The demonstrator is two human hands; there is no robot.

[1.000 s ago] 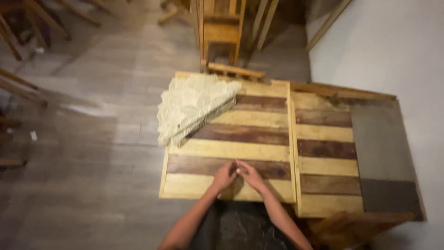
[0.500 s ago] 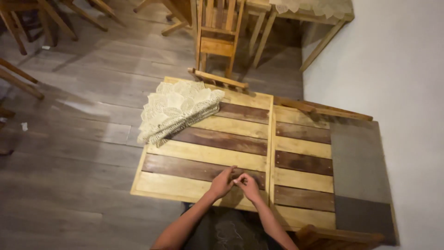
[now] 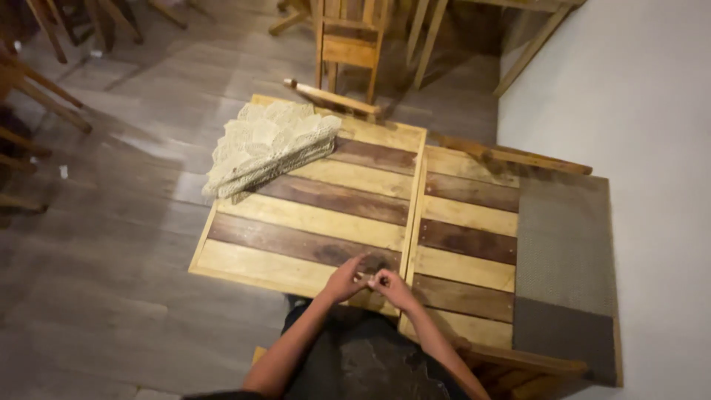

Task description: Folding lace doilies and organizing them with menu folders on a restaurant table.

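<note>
At near table edge, straight ahead of torso: left hand [image 3: 346, 280] and right hand [image 3: 391, 287] together, fingertips touching over seam between two slatted wooden tabletops [image 3: 318, 215]. Fingers curled narrow, pinched toward each other; anything held between them too small to tell. Up and left of fingers, well apart: folded cream lace cloth [image 3: 266, 144] at far left corner, long axis diagonal. Left hand nearer cloth. Grey mat [image 3: 564, 252] off to right of fingers.
</note>
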